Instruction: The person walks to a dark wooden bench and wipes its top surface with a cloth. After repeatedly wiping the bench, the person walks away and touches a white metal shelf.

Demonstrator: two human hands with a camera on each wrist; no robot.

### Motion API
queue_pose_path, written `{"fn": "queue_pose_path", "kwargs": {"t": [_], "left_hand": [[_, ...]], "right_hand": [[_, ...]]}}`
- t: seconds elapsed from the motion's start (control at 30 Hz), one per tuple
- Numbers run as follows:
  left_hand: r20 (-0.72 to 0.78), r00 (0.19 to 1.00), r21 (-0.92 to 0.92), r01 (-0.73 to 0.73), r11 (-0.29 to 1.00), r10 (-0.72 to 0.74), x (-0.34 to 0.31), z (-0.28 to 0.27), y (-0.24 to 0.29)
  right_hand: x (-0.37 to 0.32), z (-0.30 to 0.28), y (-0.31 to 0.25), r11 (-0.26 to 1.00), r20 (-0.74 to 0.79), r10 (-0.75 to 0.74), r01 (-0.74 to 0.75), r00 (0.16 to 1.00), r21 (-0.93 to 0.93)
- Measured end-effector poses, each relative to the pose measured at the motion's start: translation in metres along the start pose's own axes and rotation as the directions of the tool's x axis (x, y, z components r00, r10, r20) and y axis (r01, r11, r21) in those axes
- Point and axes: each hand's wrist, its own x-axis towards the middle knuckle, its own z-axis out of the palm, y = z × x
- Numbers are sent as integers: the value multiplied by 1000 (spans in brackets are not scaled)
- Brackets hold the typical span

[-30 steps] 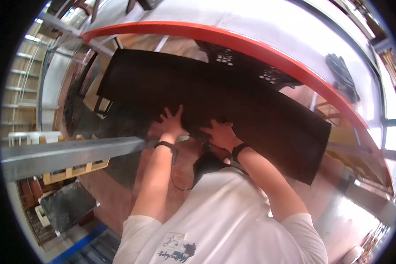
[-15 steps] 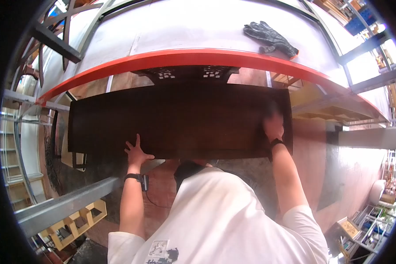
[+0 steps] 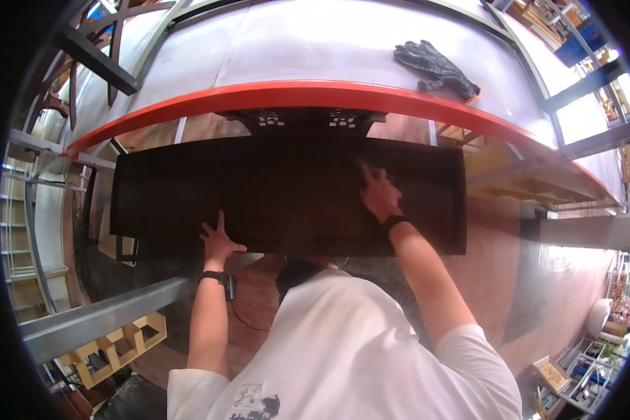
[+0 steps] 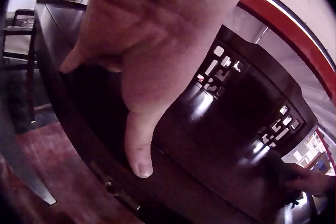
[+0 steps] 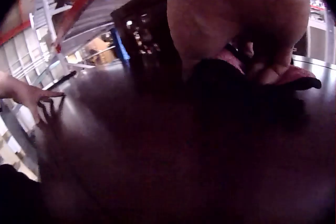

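A long dark wooden top (image 3: 294, 196) with a smooth, shiny surface lies across the front of the person. Near its front edge, left of the middle, the left hand (image 3: 219, 245) rests with fingers spread; in the left wrist view its thumb (image 4: 139, 163) lies on the wood beside the edge. The right hand (image 3: 381, 194) is right of the middle, low over the same surface. It grips a bunched black-and-pink cloth (image 5: 226, 77) against the wood, seen in the right wrist view. The cloth's underside is hidden.
Behind the top rises a dark board with cut-out lattice (image 4: 262, 77). A red-edged white table (image 3: 294, 56) stands beyond, with a dark glove (image 3: 437, 70) on it. A metal beam (image 3: 112, 301) and a wooden rack (image 3: 115, 350) are at the left.
The right hand went from near the middle to the right end of the top, then back leftward. The left hand stays on the front edge. The head view has swung round.
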Motion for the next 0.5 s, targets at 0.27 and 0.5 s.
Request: {"fn": "queue_pose_path", "kwargs": {"t": [0.27,0.5], "left_hand": [[55,998,15,28,999,-29,-8,-13,9],[-40,996,35,-84,996,85,4,6,-7]], "right_hand": [[-29,59,-96,736,152,-654,670,741,-101],[-4,3,-3,967,3,-173,169,985,191]]}}
